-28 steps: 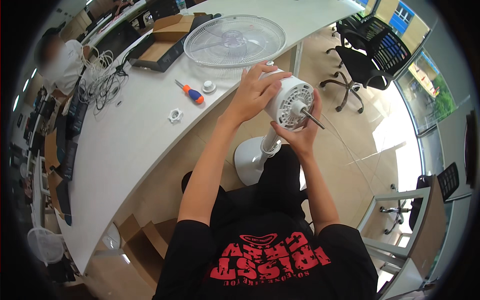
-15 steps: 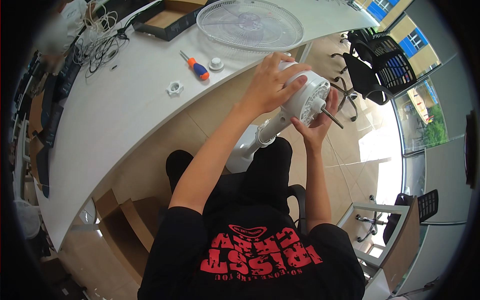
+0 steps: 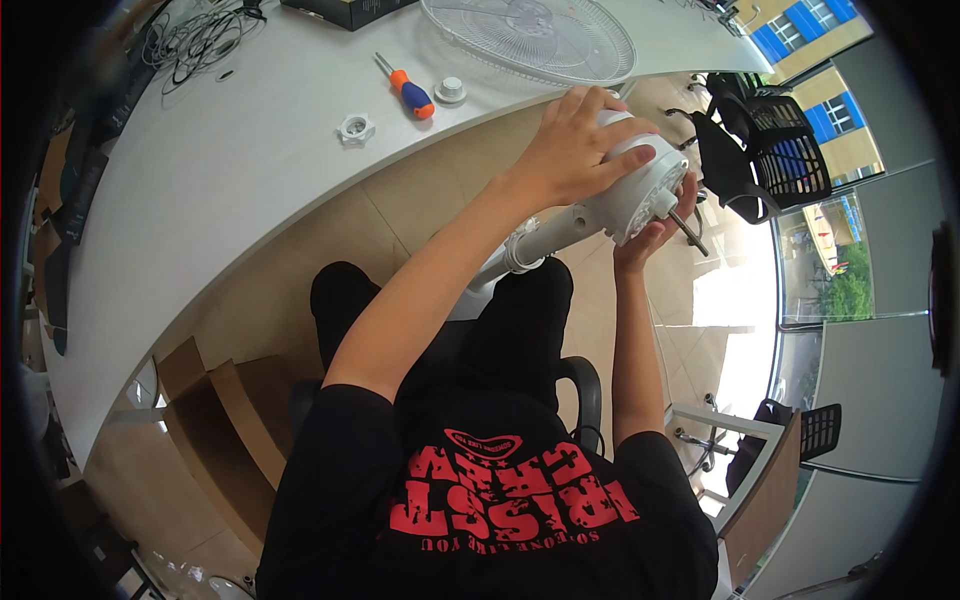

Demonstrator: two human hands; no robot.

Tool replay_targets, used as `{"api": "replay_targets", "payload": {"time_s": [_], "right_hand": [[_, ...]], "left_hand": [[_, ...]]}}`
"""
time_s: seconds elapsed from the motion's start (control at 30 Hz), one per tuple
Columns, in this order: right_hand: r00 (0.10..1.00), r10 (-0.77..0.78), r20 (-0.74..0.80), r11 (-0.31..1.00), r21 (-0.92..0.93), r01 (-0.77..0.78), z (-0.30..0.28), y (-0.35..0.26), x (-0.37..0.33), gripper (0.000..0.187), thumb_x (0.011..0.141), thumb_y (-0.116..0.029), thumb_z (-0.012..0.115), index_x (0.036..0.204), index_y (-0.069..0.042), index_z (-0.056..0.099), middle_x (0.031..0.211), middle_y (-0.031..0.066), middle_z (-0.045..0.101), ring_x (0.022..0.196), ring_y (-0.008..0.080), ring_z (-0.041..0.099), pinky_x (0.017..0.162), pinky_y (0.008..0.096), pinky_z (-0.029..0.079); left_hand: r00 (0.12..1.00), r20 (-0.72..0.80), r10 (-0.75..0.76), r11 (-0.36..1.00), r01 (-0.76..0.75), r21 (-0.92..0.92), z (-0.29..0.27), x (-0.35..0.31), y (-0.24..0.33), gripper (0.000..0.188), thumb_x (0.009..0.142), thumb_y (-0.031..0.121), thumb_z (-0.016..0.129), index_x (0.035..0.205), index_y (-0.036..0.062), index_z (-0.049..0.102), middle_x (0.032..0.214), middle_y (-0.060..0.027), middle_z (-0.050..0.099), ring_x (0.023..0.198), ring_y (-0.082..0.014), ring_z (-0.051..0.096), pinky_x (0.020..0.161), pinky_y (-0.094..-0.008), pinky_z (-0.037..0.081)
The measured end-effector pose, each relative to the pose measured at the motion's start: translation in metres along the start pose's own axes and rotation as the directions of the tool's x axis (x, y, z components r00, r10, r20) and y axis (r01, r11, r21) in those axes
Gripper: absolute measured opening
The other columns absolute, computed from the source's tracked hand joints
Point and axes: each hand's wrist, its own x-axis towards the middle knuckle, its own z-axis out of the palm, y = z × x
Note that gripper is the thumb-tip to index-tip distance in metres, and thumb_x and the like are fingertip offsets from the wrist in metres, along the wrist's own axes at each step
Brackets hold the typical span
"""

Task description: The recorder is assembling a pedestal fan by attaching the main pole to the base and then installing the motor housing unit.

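A white fan motor head (image 3: 632,200) with a bare metal shaft (image 3: 690,235) leans to the right on its white pole (image 3: 550,238), which rises between my knees. My left hand (image 3: 575,150) is wrapped over the top of the motor housing, thumb along its front rim. My right hand (image 3: 640,252) grips the housing from the right and below; its fingers are mostly hidden behind it. The base of the stand is largely covered by my left forearm and legs.
On the white table (image 3: 250,170) lie a screwdriver (image 3: 412,98) with an orange-blue handle, a white nut (image 3: 356,130), a white round cap (image 3: 451,90) and a fan grille (image 3: 540,40). Cables (image 3: 195,45) sit farther left. An open cardboard box (image 3: 220,430) stands at lower left; office chairs (image 3: 770,150) at right.
The view has shifted, and the motor head with both hands sits farther right in it. My right hand has slid farther behind the housing, so fewer of its fingers show.
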Motion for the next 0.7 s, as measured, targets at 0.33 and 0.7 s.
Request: {"api": "replay_targets", "payload": {"time_s": [0.33,0.7], "right_hand": [[0.965,0.209,0.161,0.973,-0.132,-0.189,-0.014,-0.059,-0.025,0.121,0.071,-0.049,0.087,0.155,0.001,0.017,0.153,0.0212,0.028,0.14,0.0334,0.035,0.114,0.0445,0.031],[0.889,0.456,0.036,0.86,-0.274,-0.43,-0.012,-0.089,-0.022,0.076,0.076,-0.009,0.081,0.141,0.0,0.041,0.132,0.0143,0.053,0.123,0.024,0.05,0.102,0.038,0.041]], "left_hand": [[1.0,-0.026,0.009,1.0,-0.01,-0.023,-0.001,0.0,-0.004,0.039,0.098,0.054,0.049,0.121,0.0282,0.069,0.121,-0.0109,0.054,0.12,-0.031,0.05,0.103,-0.0477,0.041],[1.0,0.0,-0.003,0.998,0.003,-0.055,-0.002,-0.002,-0.002,0.038,0.097,0.052,0.051,0.121,0.0291,0.068,0.122,-0.0116,0.053,0.122,-0.0317,0.049,0.104,-0.0481,0.04]]}}
